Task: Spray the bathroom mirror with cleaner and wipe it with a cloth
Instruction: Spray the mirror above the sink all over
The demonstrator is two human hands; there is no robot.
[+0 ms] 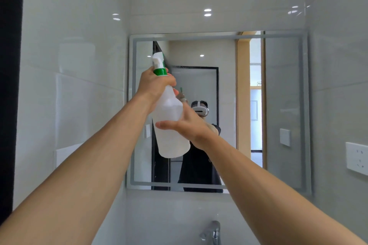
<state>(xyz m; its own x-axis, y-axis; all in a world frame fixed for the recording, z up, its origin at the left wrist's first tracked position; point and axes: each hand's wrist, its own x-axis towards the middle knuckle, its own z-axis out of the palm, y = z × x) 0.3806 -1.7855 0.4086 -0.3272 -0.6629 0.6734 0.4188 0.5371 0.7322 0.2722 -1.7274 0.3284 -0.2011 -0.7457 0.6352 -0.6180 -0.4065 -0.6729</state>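
Observation:
A translucent white spray bottle (171, 129) with a green collar and white trigger head is held up in front of the left part of the wall mirror (282, 89). My left hand (154, 85) is wrapped around the bottle's neck just below the green collar. My right hand (187, 125) rests against the bottle's right side, thumb pointing left across its body. The nozzle points toward the mirror's upper left area. No cloth is in view. The mirror reflects a person wearing a headset.
A chrome faucet (213, 232) sits below the mirror at the bottom edge. A white wall socket (357, 157) is on the right wall. Glossy white tiles surround the mirror; a dark edge runs down the far left.

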